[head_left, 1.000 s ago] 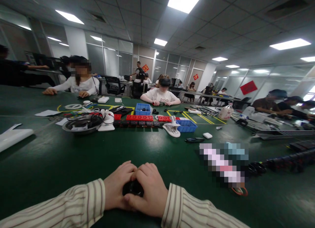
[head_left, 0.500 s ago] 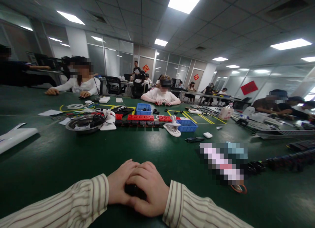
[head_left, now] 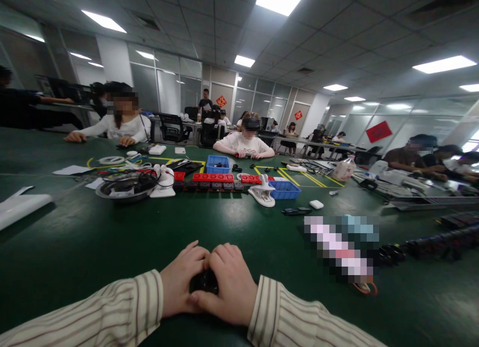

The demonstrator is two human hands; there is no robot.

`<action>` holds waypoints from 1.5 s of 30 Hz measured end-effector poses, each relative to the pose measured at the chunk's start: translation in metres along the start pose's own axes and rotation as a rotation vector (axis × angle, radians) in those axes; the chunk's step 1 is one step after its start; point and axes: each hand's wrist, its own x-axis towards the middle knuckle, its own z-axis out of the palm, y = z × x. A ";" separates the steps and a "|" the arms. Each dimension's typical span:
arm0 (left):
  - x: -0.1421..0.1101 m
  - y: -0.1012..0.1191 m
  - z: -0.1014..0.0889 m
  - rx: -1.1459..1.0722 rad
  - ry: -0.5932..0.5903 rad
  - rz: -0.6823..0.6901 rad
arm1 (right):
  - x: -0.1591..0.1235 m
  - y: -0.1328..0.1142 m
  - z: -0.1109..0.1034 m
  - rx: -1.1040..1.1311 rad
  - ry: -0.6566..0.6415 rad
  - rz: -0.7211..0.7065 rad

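Low in the middle of the head view, my left hand (head_left: 183, 276) and my right hand (head_left: 232, 282) are curled around a small black rounded object (head_left: 206, 282). It sits at the green table (head_left: 112, 242), its glossy dark top showing in the gap between my hands. Most of it lies hidden under my fingers, so its exact kind cannot be made out. My fingertips meet at its far side, and my right thumb crosses its near side toward my left hand. Both hands are closed on it.
Ahead lie a metal bowl (head_left: 125, 189) of cables, red power strips (head_left: 213, 178), blue bins (head_left: 218, 164) (head_left: 284, 189), a white clamp (head_left: 262, 191) and a small white case (head_left: 316, 204). A blurred-out pink item (head_left: 337, 242) lies to the right. Several people sit around.
My right hand has shifted off the back of my left fingers, and the hands are slightly further apart. More of the black object shows between them.
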 end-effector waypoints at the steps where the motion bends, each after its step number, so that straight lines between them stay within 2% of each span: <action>1: 0.001 -0.002 0.000 -0.009 -0.009 0.006 | 0.000 0.001 0.000 0.001 -0.001 -0.013; 7: 0.005 -0.005 -0.002 -0.056 -0.071 0.067 | -0.001 0.007 0.003 0.131 0.024 -0.237; 12: 0.002 -0.002 -0.001 -0.048 -0.061 0.071 | 0.000 0.005 0.000 0.239 0.039 -0.373; 15: -0.001 -0.001 0.000 -0.038 -0.033 0.056 | 0.000 0.002 -0.003 0.258 0.108 -0.332; 19: -0.001 0.003 -0.001 0.005 0.051 0.010 | -0.001 0.002 -0.003 0.198 0.218 -0.153; 22: -0.001 0.006 0.000 0.003 0.070 -0.013 | -0.001 0.003 0.002 0.163 0.241 -0.095; 28: 0.001 0.002 0.000 -0.054 0.021 0.035 | 0.000 0.006 0.004 0.105 0.119 -0.117; 33: 0.004 -0.004 -0.001 -0.129 -0.038 0.073 | -0.001 0.005 0.001 0.149 0.074 -0.221; 36: 0.004 -0.004 -0.001 -0.138 -0.052 0.089 | -0.001 0.004 0.000 0.191 0.083 -0.332; 38: 0.003 -0.003 0.000 -0.129 -0.041 0.088 | -0.001 0.003 -0.002 0.224 0.127 -0.353; 40: 0.001 -0.004 0.001 -0.106 -0.014 0.072 | -0.001 0.002 -0.003 0.229 0.175 -0.290; 45: -0.002 -0.003 0.003 0.024 0.098 0.003 | -0.002 0.002 0.001 0.157 0.242 -0.026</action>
